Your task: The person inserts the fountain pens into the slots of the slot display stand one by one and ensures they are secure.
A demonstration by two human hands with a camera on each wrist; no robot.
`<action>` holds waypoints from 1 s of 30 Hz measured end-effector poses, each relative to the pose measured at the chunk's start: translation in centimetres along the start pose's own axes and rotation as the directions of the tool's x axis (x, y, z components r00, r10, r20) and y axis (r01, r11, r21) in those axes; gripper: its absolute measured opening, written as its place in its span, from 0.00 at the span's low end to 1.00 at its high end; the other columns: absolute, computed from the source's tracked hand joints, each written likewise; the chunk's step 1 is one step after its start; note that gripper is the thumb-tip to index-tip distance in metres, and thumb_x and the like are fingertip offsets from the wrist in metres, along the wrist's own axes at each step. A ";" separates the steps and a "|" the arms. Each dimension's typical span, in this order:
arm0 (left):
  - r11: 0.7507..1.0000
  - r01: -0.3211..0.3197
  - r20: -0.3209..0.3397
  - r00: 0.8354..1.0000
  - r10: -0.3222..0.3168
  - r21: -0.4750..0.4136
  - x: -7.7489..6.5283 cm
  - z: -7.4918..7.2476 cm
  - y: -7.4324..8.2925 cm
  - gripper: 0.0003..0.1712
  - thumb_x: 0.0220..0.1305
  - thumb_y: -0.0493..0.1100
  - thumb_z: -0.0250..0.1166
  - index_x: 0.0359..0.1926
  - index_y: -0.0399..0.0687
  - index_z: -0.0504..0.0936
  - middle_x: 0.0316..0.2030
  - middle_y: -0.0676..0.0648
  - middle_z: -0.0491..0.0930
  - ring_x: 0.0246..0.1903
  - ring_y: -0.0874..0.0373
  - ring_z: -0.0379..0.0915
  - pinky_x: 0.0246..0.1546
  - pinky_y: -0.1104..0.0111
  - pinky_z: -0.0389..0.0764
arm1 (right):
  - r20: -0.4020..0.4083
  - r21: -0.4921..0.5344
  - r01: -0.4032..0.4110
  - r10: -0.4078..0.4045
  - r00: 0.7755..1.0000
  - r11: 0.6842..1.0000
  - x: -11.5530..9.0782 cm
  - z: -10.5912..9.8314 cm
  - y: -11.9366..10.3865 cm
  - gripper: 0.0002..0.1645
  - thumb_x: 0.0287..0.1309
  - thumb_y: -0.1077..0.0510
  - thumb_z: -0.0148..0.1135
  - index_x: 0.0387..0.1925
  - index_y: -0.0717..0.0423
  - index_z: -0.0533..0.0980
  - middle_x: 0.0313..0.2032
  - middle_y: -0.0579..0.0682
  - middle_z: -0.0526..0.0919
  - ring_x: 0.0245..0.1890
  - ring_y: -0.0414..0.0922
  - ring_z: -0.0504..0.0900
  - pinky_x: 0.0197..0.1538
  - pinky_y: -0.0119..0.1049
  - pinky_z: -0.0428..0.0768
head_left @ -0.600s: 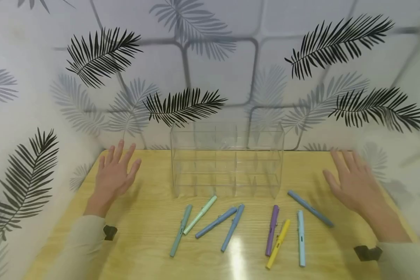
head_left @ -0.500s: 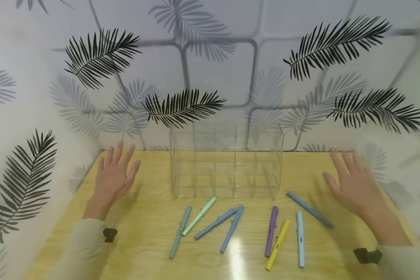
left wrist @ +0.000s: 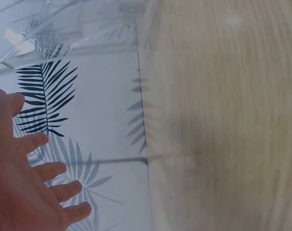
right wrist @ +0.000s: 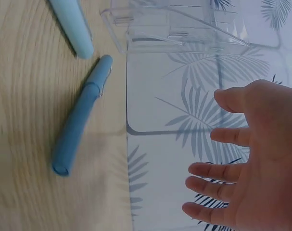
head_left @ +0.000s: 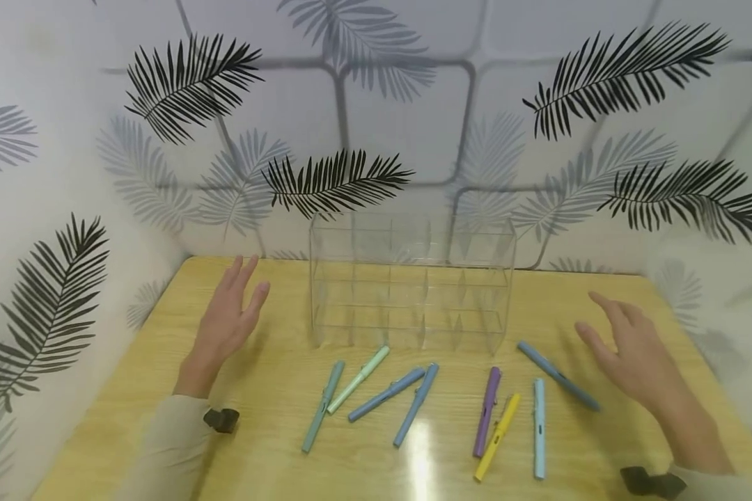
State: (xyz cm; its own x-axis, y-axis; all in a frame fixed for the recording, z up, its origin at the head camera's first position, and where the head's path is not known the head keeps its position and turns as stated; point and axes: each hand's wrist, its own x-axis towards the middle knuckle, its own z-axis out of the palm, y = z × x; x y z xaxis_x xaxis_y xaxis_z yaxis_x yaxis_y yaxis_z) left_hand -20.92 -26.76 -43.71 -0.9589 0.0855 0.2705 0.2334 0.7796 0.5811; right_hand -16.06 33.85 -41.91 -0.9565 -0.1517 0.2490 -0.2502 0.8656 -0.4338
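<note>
My left hand (head_left: 224, 323) hovers over the left part of the table, fingers extended, holding nothing. On the other side my right hand (head_left: 639, 351) is held with fingers spread and nothing in them; the nearest thing to it is a blue pen (head_left: 559, 376) lying slantwise. A clear compartment rack (head_left: 413, 284) stands at the back middle. In front of it lie a dark green pen (head_left: 323, 407), a mint pen (head_left: 358, 380), two blue pens (head_left: 385, 395) with their ends close together, a purple pen (head_left: 487, 412), a yellow pen (head_left: 498, 437) and a light blue pen (head_left: 539, 428).
The wooden table (head_left: 257, 445) meets a pale wall covering (head_left: 401, 118) with leaf prints behind it and at the sides. The rack is transparent, so its edges are faint.
My left hand has shifted to the right and turned inward. My right hand has turned, its fingers less stretched forward, and sits slightly lower. The pens and rack stay put; the head view has shifted slightly.
</note>
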 end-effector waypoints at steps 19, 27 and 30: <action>0.873 -0.024 0.036 0.998 0.047 -0.486 -1.1 4.6 2.1 0.33 0.84 0.50 0.46 0.82 0.54 0.51 0.80 0.45 0.52 0.75 0.38 0.54 0.73 0.39 0.59 | 0.146 0.417 -0.193 0.144 0.979 0.888 -1.1 4.8 0.9 0.29 0.74 0.54 0.61 0.68 0.65 0.69 0.55 0.67 0.80 0.54 0.64 0.79 0.42 0.23 0.80; 0.765 0.006 0.102 0.992 0.078 -0.644 -1.5 6.1 3.4 0.37 0.80 0.43 0.55 0.82 0.53 0.51 0.79 0.37 0.52 0.73 0.31 0.55 0.67 0.45 0.69 | 0.187 0.402 -0.183 0.115 0.976 0.897 -0.8 5.8 1.1 0.27 0.67 0.57 0.69 0.61 0.68 0.75 0.48 0.64 0.84 0.43 0.41 0.83 0.44 0.24 0.81; 0.734 0.016 0.118 0.989 0.088 -0.678 -1.6 7.0 3.8 0.36 0.80 0.41 0.56 0.82 0.52 0.53 0.78 0.35 0.52 0.73 0.30 0.56 0.67 0.47 0.70 | 0.185 0.412 -0.173 0.104 0.977 0.894 -1.1 5.8 1.4 0.26 0.64 0.60 0.71 0.59 0.70 0.76 0.47 0.63 0.84 0.40 0.36 0.82 0.43 0.25 0.82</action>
State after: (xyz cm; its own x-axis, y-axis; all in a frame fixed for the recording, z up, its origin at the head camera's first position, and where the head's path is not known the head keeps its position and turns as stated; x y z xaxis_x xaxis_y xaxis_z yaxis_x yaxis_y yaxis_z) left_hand -19.63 -19.60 -47.32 -0.9469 0.2266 0.2280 0.2658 0.1530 0.9518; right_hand -16.23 32.47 -47.81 -0.9885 -0.1465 0.0378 -0.1196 0.6036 -0.7882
